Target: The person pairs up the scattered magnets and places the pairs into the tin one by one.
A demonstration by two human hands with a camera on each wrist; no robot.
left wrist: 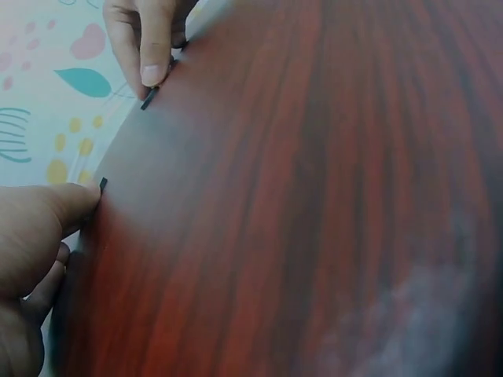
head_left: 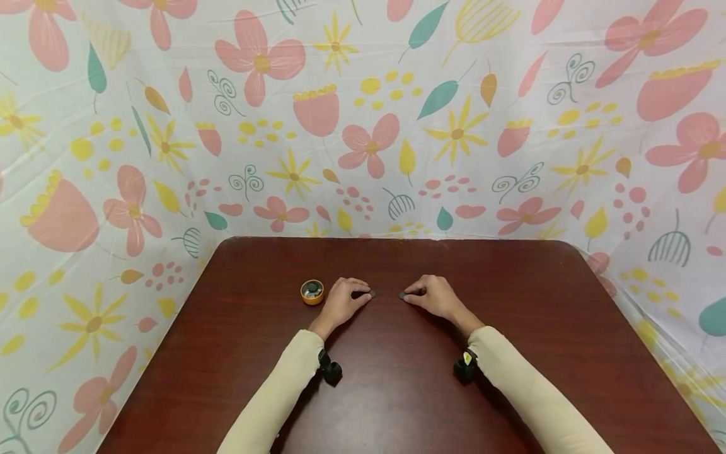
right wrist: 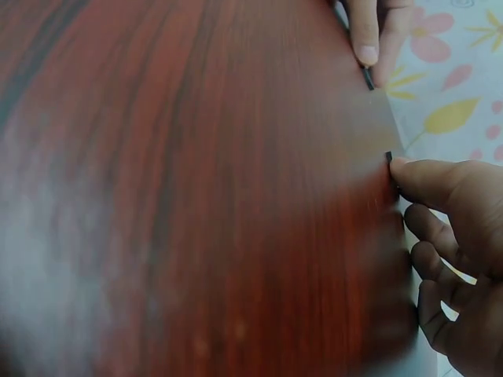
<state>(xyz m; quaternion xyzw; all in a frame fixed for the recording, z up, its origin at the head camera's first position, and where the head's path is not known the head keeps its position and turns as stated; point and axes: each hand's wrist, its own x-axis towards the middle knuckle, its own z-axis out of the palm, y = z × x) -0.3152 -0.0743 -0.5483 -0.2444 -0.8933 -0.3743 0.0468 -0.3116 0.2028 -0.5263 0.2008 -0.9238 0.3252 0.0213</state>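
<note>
Toward the far side of the table, my left hand (head_left: 344, 299) pinches a small thin dark disc (head_left: 372, 294) between thumb and fingers. Facing it across a short gap, my right hand (head_left: 437, 296) pinches a similar dark disc (head_left: 402, 295). Both discs are held low at the tabletop, apart from each other. From the left wrist, the left disc (left wrist: 103, 185) appears as a thin black edge at the thumb tip. The right disc (right wrist: 390, 161) looks just as thin in the right wrist view. Their exact kind is too small to tell.
A small round orange container (head_left: 312, 299) with a dark round piece in it stands just left of my left hand. The dark red wooden table (head_left: 386, 403) ends at a flower-patterned cloth (head_left: 374, 189) behind and at both sides.
</note>
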